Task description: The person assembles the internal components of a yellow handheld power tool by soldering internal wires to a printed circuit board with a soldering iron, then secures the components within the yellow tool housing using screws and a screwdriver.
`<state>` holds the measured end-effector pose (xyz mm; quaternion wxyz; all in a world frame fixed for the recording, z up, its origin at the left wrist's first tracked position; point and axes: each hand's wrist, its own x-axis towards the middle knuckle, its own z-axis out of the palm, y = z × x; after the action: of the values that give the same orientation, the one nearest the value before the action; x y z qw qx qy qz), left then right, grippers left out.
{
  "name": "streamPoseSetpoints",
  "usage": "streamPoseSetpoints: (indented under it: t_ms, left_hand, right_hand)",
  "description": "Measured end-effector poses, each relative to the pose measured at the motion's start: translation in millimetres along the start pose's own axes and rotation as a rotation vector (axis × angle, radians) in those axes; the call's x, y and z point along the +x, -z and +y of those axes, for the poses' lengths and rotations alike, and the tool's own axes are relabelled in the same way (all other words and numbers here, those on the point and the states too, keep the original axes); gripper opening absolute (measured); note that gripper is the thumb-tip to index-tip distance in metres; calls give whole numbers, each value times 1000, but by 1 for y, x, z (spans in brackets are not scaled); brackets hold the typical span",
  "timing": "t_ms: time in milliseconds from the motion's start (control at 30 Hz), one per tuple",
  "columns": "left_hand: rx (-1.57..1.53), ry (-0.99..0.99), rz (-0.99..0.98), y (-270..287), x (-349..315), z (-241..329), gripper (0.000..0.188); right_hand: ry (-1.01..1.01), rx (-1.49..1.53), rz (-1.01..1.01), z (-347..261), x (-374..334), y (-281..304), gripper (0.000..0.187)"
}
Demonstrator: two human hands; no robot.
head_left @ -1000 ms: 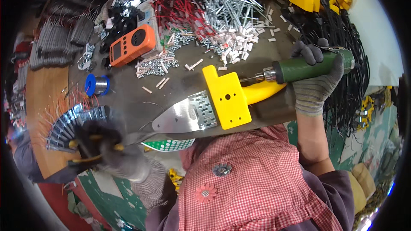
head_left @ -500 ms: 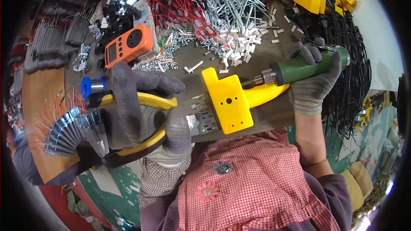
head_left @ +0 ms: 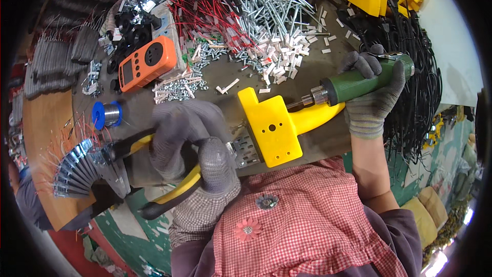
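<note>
My left hand [head_left: 192, 133], in a dark grey glove, is closed around pliers with yellow and black handles [head_left: 179, 187]. The handles spread apart to the left; the jaws are hidden by the glove. Beside those fingers, a perforated metal plate [head_left: 247, 152] projects from the left side of a yellow plastic housing [head_left: 274, 132] with a curved handle. My right hand [head_left: 373, 109], also gloved, grips a green electric screwdriver [head_left: 356, 83]. Its bit points left along the housing's upper right side; I cannot tell whether the tip touches a screw.
Behind lie long screws [head_left: 274, 7], white connectors [head_left: 284, 56] and red wires [head_left: 210, 15]. An orange meter [head_left: 146, 64] and a blue solder spool [head_left: 106, 115] stand at left, near fanned metal heating elements [head_left: 77, 166]. Black cables [head_left: 415, 87] hang at right; yellow housings [head_left: 366, 0] are piled behind.
My left hand has moved slightly down and right with the pliers, its fingers curling closer. The yellow housing has tilted and dropped slightly. My right hand with the screwdriver has barely moved.
</note>
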<state>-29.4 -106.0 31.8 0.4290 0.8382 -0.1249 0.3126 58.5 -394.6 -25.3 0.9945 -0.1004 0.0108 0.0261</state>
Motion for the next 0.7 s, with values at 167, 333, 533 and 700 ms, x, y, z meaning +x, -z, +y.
streamPoseSetpoints:
  t_ms: [167,333,533,700]
  left_hand:
    - [212,109,3,-6,-5,-1,77]
    - [436,225,5,-16,-4,-7,70]
    - [667,325,34,-25,-5,-5,62]
    - [665,298,105,27,-29,-2,56]
  right_hand:
    - [2,27,-4,3,3,11,33]
    - [-12,50,-18,4,12,18,31]
    - [15,-14,-39,-8,11,13,39]
    - [105,-135,-164,-24,-3,-21,68]
